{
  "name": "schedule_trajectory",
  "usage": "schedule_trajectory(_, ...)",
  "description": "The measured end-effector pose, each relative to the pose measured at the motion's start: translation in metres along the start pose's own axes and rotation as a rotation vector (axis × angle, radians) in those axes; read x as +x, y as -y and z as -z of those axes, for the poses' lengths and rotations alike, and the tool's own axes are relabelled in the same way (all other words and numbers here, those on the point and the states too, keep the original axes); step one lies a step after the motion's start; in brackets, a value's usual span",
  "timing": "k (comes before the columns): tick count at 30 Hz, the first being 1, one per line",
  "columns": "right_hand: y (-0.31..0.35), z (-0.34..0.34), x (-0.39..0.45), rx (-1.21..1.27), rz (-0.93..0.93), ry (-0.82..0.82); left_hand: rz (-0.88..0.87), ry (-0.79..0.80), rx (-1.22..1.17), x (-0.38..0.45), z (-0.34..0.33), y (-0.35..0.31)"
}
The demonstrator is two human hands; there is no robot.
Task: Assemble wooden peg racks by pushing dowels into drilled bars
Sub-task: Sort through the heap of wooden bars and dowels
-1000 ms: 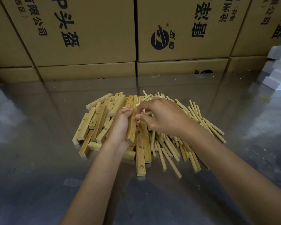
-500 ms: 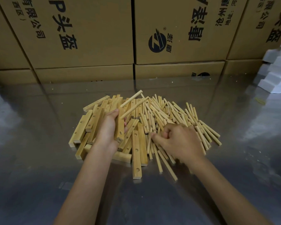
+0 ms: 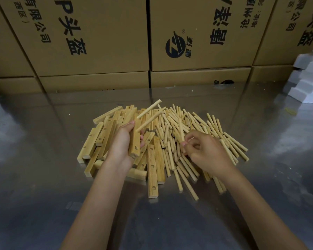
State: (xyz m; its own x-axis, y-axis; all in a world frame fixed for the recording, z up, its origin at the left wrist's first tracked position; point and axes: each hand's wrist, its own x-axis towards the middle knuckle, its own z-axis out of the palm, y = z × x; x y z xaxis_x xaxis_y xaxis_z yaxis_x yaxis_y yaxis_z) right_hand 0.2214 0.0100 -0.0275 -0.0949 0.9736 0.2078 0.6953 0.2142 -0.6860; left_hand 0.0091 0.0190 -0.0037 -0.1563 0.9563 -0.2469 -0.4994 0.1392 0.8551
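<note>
Between right fingers [image 3: 185, 143]: dowel [image 3: 181, 130]; left hand [image 3: 120, 143] grips bar [image 3: 135, 143]

Drilled bars [image 3: 105, 141] lie left of dowels [image 3: 202, 127], seemingly overlapping; boxes [image 3: 197, 33] behind.

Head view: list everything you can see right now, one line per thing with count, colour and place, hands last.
Held bar: one, pale wood, in left hand, two dowels standing in it.
Drilled bars: a pile, pale wood, left of centre.
Loose dowels: many, pale wood, right of centre.
Picked dowel: one, pale wood, in right hand.
Table: one, shiny grey metal.
Cardboard boxes: several, brown, stacked behind.
Foam blocks: several, white, far right.
Left hand: grips the bar.
Right hand: pinches the dowel.
</note>
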Motion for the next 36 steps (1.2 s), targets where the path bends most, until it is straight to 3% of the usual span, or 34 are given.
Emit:
schedule_trajectory(5, 0.010, 0.006, 0.000, 0.471, -0.123, 0.167, 0.082, 0.034, -0.062, -0.002, 0.002, -0.002)
schedule_trajectory(10, 0.011, 0.007, -0.004, 0.586, -0.037, 0.231, 0.078, 0.048, -0.030, -0.003, 0.001, -0.001)
schedule_trajectory(17, 0.031, -0.006, -0.021, 0.261, 0.301, 0.223, -0.011, 0.029, 0.036, -0.003, -0.003, 0.004)
schedule_trajectory(22, 0.040, -0.014, -0.028, -0.034, 0.545, 0.009, -0.026, 0.031, 0.063, -0.002, -0.006, 0.005)
schedule_trajectory(28, 0.044, -0.013, -0.025, -0.173, 0.637, -0.116, -0.067, 0.001, 0.083, -0.004, -0.009, 0.008)
schedule_trajectory(32, 0.051, -0.012, -0.020, -0.264, 0.703, -0.113, -0.059, -0.015, 0.052, -0.005, -0.011, 0.009)
schedule_trajectory(36, 0.055, -0.013, -0.012, -0.187, 0.671, -0.065, -0.110, -0.007, -0.039, -0.006, -0.013, 0.006)
